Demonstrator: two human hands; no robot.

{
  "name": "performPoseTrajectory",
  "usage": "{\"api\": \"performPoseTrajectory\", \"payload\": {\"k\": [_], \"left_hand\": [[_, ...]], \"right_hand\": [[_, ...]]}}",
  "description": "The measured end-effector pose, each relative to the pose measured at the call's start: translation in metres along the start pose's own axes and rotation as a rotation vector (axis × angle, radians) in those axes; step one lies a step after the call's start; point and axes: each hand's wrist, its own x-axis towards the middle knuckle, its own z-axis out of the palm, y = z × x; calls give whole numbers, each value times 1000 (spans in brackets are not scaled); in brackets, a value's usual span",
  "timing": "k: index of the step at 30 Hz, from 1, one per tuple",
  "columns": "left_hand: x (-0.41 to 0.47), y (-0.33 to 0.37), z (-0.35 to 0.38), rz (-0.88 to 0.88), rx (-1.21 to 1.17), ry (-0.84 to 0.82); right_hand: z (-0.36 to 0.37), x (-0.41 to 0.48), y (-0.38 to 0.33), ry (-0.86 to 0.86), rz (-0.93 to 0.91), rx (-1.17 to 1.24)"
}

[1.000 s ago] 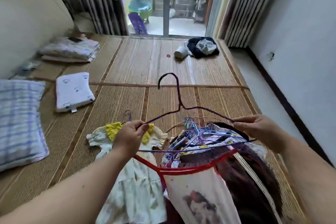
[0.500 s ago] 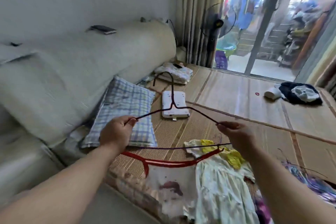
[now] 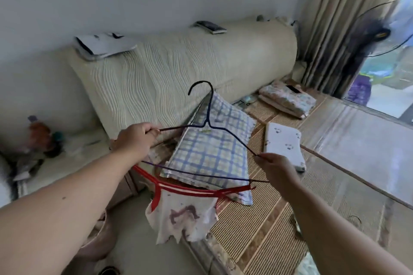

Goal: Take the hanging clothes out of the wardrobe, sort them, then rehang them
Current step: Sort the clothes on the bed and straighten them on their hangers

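I hold a dark purple wire hanger point(image 3: 209, 116) in the air, hook up. My left hand point(image 3: 136, 138) grips its left shoulder end and my right hand point(image 3: 276, 166) pinches its right end. A small white top with red trim point(image 3: 181, 216) hangs from the hanger's lower bar, over the edge of the straw mat point(image 3: 257, 225). The wardrobe and the pile of other clothes are out of view.
A blue checked pillow point(image 3: 212, 152) leans behind the hanger. A small white pillow point(image 3: 285, 143) and folded bedding point(image 3: 287, 98) lie on the mat. A cream padded headboard point(image 3: 178, 69) runs along the wall. A fan point(image 3: 377, 33) and curtain point(image 3: 330, 20) stand at the right.
My view has swung left, away from the clothes pile and the yellow-collared dress. Both hands have carried the hanger and white top to the left, over the mat's edge.
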Motion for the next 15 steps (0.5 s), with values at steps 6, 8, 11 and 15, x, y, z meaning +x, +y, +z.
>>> {"api": "performPoseTrajectory", "payload": {"k": [6, 8, 11, 15], "left_hand": [[97, -23, 37, -90, 36, -39], [119, -26, 46, -87, 63, -69], [161, -18, 66, -82, 121, -118], [217, 0, 106, -55, 208, -138]], "right_hand": [[57, 108, -1, -126, 56, -81], [64, 130, 1, -174, 60, -145], [71, 175, 4, -245, 101, -243], [80, 231, 19, -264, 185, -291]]}}
